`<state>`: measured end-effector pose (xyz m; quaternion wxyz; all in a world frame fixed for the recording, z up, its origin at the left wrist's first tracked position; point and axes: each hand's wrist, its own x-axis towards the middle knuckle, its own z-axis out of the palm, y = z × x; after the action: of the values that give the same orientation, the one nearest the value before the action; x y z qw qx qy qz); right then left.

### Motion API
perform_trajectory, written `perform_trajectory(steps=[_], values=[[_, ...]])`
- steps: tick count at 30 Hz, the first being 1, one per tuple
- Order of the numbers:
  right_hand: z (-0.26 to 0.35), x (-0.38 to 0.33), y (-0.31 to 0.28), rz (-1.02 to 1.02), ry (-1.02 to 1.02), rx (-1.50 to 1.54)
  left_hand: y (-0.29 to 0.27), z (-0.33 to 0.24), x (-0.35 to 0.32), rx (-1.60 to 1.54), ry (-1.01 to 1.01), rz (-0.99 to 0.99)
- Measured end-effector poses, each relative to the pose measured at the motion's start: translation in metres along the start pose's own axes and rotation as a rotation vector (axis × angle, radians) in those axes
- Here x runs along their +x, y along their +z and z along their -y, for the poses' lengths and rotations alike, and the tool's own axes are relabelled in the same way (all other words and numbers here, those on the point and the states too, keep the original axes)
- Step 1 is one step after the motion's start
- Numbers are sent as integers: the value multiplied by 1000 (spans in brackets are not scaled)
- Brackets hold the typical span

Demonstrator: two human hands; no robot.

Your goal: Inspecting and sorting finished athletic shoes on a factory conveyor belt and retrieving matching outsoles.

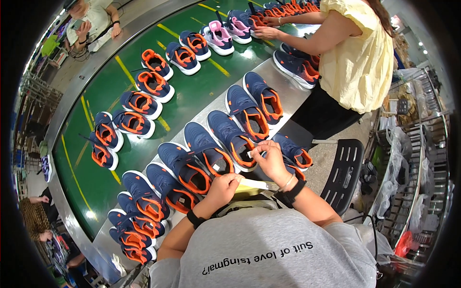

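Observation:
My right hand (pixel 272 162) is closed in a pinch over the opening of a navy sneaker (pixel 229 134) with orange lining. A small white piece (pixel 250 154), perhaps a label, shows at its fingertips. My left hand (pixel 222 191) has its thumb and fingers pressed together at the end of a pale yellow and white strip (pixel 254 186). That strip lies close to my body, below the right wrist. Just ahead of my left hand stands another navy sneaker (pixel 204 144), with a white patch (pixel 217 167) visible inside it.
Several more navy sneakers line the metal ledge (pixel 297 98) on both sides. Beyond it, a green belt (pixel 103 192) carries further shoes, two with pink. A co-worker in a yellow top (pixel 365 62) reaches over the belt at the right. A black chair (pixel 343 175) stands beside my right arm.

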<state>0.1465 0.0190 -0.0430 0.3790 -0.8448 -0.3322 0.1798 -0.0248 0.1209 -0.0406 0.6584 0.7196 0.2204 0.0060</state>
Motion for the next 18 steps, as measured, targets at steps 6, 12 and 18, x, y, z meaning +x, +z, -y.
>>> perform_trajectory(steps=[6, 12, 18], values=[[-8, 10, 35, 14, 143, -291, -27, -15, -8, 100, 190, 59], [5, 20, 61, 105, 294, -556, -51, -4, -17, 6, 217, 100], [18, 26, 73, 189, 561, -726, -73, 8, -25, -54, 203, 117]])
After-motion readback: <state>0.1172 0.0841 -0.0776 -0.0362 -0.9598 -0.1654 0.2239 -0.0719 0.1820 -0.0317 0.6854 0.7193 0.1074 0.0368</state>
